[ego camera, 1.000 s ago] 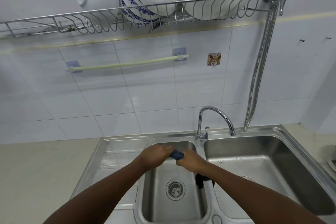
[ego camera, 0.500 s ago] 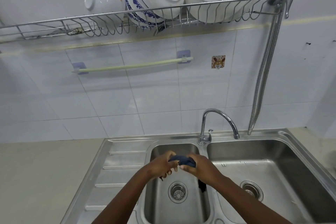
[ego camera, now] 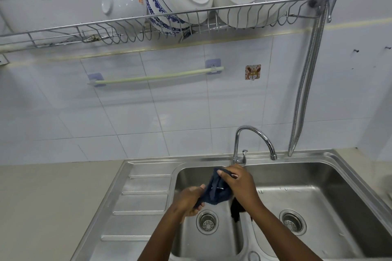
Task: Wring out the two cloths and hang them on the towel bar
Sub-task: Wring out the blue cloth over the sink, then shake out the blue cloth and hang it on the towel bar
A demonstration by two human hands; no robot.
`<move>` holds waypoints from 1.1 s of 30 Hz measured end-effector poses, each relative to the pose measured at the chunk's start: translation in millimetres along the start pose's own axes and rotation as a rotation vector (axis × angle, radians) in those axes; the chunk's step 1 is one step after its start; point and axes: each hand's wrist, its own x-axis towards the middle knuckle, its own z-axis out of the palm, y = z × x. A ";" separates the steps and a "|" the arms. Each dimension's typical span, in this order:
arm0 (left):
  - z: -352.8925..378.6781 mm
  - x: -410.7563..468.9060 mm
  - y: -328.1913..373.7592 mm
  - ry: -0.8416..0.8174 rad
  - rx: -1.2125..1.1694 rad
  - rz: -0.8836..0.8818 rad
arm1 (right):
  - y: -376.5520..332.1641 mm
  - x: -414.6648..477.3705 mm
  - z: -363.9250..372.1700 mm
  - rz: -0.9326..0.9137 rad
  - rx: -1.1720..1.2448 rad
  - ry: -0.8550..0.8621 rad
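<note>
Above sink (ego camera: 350,167), blue cloth (ego camera: 215,194) between both hands' grip.

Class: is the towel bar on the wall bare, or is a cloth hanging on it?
Bare: towel bar carries nothing; both hands grip the blue cloth.

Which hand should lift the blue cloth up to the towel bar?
Probably the right hand: it grips the top edge of the blue cloth, higher and nearer the wall. The left hand holds the low end, though it sits more directly under the towel bar.
</note>
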 end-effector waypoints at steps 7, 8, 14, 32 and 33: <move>4.7 -8.8 22.9 0.042 0.196 0.544 | -28.5 14.8 -11.7 0.018 0.118 -0.198; 4.5 -8.8 25.7 0.069 0.200 0.576 | -30.1 17.0 -13.8 0.039 0.144 -0.214; -8.7 -7.4 36.3 0.200 0.208 0.583 | -27.3 22.2 -32.5 0.285 0.356 -0.316; -57.2 -33.8 36.5 0.067 0.982 0.291 | -23.1 38.3 -72.7 -0.057 -0.446 -0.373; -59.0 -34.9 34.6 0.136 1.008 0.276 | -21.9 41.4 -75.6 -0.086 -0.505 -0.410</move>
